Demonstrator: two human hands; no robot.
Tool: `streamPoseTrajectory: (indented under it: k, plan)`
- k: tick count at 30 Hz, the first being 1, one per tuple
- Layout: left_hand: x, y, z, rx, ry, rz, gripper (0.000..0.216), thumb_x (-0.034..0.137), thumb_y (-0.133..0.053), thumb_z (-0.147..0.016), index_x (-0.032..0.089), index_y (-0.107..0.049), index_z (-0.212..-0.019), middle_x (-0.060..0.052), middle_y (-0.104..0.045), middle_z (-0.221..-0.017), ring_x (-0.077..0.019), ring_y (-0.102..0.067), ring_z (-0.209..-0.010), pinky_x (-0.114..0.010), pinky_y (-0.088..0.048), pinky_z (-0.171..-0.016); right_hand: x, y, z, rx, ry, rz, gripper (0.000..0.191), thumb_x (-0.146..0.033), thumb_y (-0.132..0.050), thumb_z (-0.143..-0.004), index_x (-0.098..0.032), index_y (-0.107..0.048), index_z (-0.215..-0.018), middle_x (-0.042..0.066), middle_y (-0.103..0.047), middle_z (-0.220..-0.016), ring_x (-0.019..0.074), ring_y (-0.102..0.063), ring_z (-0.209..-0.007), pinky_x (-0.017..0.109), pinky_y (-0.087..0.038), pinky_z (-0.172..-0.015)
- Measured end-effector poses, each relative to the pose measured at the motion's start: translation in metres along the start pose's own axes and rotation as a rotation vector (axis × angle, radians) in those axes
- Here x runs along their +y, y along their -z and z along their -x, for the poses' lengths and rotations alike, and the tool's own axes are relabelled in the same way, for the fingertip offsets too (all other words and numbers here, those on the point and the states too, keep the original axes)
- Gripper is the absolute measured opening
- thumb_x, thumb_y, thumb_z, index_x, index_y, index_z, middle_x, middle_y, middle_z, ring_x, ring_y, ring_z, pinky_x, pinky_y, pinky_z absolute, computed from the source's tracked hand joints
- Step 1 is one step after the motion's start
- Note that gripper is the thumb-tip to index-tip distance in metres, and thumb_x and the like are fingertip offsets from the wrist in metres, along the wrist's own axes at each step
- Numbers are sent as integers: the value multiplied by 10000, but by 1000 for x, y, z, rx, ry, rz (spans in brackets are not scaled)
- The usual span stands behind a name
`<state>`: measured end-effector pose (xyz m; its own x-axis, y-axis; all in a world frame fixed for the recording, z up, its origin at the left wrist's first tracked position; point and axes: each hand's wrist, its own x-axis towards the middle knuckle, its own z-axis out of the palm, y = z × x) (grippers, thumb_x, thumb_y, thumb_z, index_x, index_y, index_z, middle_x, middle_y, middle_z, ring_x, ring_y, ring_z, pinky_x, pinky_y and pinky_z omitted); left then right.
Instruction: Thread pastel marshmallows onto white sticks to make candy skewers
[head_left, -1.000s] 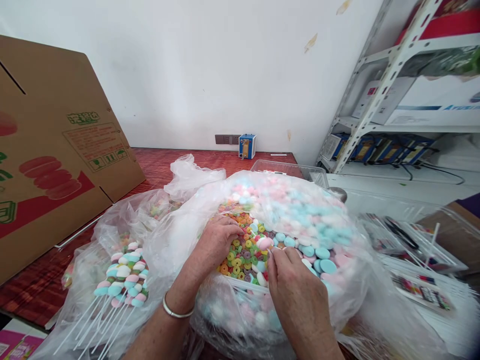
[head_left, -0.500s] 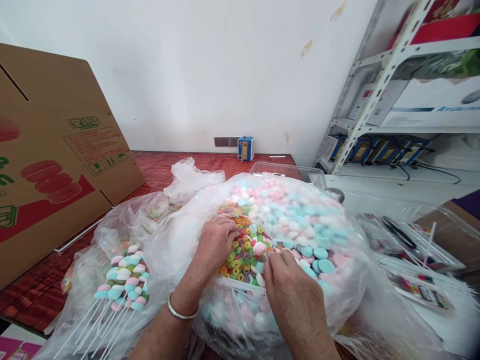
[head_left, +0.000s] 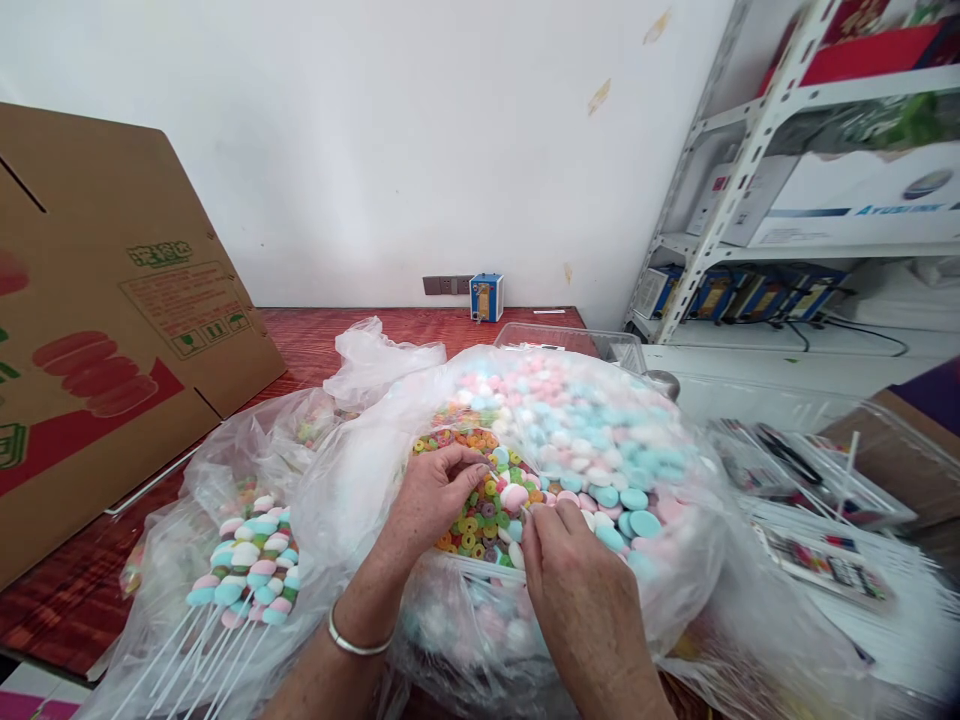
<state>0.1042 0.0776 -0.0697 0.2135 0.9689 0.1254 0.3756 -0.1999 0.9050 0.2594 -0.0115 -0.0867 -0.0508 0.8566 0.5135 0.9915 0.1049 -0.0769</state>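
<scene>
My left hand (head_left: 435, 492), with a silver bangle at the wrist, is over the gummy rings (head_left: 471, 525), thumb and forefinger pinched together; what lies between them is too small to make out. My right hand (head_left: 581, 585) is closed at the right edge of the rings, its fingertips hiding what they grip. A pink-and-white marshmallow (head_left: 514, 497) sits between the two hands. Pastel pink, blue and white marshmallows (head_left: 600, 440) fill the large clear plastic bag (head_left: 352, 480) around the rings, heaped behind and right of my hands.
Finished marshmallow skewers (head_left: 255, 560) with white sticks lie on plastic at left. A cardboard box (head_left: 142, 300) stands behind them on the red-brown table (head_left: 300, 335). White sticks (head_left: 892, 610) and a clear tray (head_left: 862, 490) with tools are at right. Metal shelving (head_left: 750, 160) rises behind.
My left hand's fingers have moved slightly right and its thumb now shows. My right hand stays near the same marshmallows. The whole view has shifted a little.
</scene>
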Motion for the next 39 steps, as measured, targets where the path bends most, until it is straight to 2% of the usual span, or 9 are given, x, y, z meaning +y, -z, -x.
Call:
streamPoseTrajectory:
  k: [6,9,12,16,21,27,31,35,39]
  plan:
    - [8,-10,7,-32,-54,74,196,315,-644,-838,171,-748,-919,-44,-777,-885,-189,-708,-802,-276,-554,-735,-4,-1,0,6,-60,-180,136,-97,-547,-896,-199,-603,-826,42,-590,-807,200,-627,-702,278,-427,-556]
    - [11,-13,12,39,-130,91,174,298,-649,-851,192,-760,-932,-34,-775,-930,-181,-710,-861,-273,-557,-797,-4,2,3,-5,-62,-221,270,-73,-541,-873,-181,-635,-1101,57,-621,-899,205,-667,-776,270,-472,-602]
    - [10,-13,13,66,-110,165,186,325,-667,-854,204,-767,-953,-37,-776,-969,-184,-711,-899,-268,-566,-812,0,4,12,-22,-65,-97,455,-93,-499,-901,-230,-553,-1332,20,-659,-836,174,-649,-574,270,-389,-463]
    - [11,-17,16,15,-100,213,184,327,-682,-852,213,-780,-958,-37,-782,-952,-188,-717,-901,-270,-570,-818,1,5,23,58,-70,-110,344,-59,-378,-933,-144,-637,-1143,26,-695,-744,169,-681,-582,278,-384,-493]
    - [21,-30,25,-24,-180,193,147,309,-675,-873,224,-778,-934,-27,-777,-946,-181,-714,-893,-271,-564,-813,-2,6,17,119,-133,-196,326,-134,-343,-988,-186,-641,-868,10,-643,-633,163,-631,-533,276,-328,-493]
    - [25,-47,24,-3,-282,171,300,241,-551,-953,225,-650,-1236,-54,-748,-1108,-183,-716,-948,-327,-568,-855,34,37,5,64,-410,-688,295,-360,-402,-1019,-210,-637,-921,-45,-544,-622,118,-504,-535,205,-363,-506]
    - [21,-51,15,-31,-493,-197,226,127,-530,-934,190,-721,-1037,-65,-746,-1015,-211,-666,-979,-380,-531,-885,65,59,14,243,-619,-755,296,-477,-474,-985,-258,-667,-1030,-60,-511,-651,112,-478,-571,201,-373,-528]
    - [18,-53,15,-255,-668,-426,290,18,-537,-868,197,-725,-998,-59,-724,-1068,-225,-606,-1057,-416,-484,-965,76,56,27,181,-541,-626,259,-435,-528,-955,-247,-697,-1015,-33,-621,-736,134,-547,-657,220,-406,-592]
    - [15,-59,17,-275,-665,-564,224,52,-608,-848,204,-722,-965,-57,-722,-1023,-251,-595,-1052,-451,-476,-961,74,38,27,33,-411,-547,176,-280,-522,-930,-202,-677,-954,13,-655,-841,168,-595,-753,253,-423,-666]
